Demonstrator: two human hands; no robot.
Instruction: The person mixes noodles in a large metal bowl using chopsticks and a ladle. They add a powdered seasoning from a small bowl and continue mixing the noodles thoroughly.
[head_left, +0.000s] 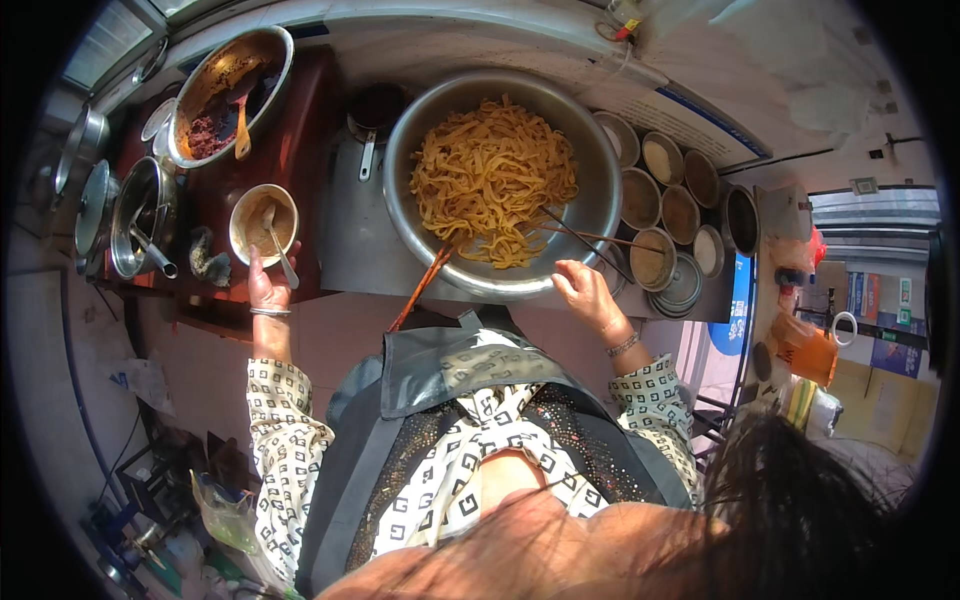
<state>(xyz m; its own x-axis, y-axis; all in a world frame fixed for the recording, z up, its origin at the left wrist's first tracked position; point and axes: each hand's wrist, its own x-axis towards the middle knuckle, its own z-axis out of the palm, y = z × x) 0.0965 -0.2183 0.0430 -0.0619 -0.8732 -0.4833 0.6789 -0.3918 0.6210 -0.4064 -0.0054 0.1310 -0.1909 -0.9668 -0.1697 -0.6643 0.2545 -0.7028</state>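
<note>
My left hand (271, 279) holds a small bowl (238, 225) over the left side of the counter, thumb at its near rim. Brown powder coats the inside of the bowl, and a metal spoon (279, 244) leans out toward me. My right hand (589, 294) hovers by the near right rim of a large steel basin (409, 247), its fingers loosely bent and nothing seen in them. Wide, sauce-coloured noodles (495, 172) are heaped in the basin. Reddish wooden chopsticks (421, 289) stick out over its near rim, while a dark pair of chopsticks (581, 229) crosses the right side.
Several seasoning bowls (679, 214) crowd the counter's right end, beside stacked metal lids (679, 285). At left stand a basin of dark red sauce (214, 135) with a ladle (242, 135), and a steel pot (142, 217). A small pan (367, 142) sits behind.
</note>
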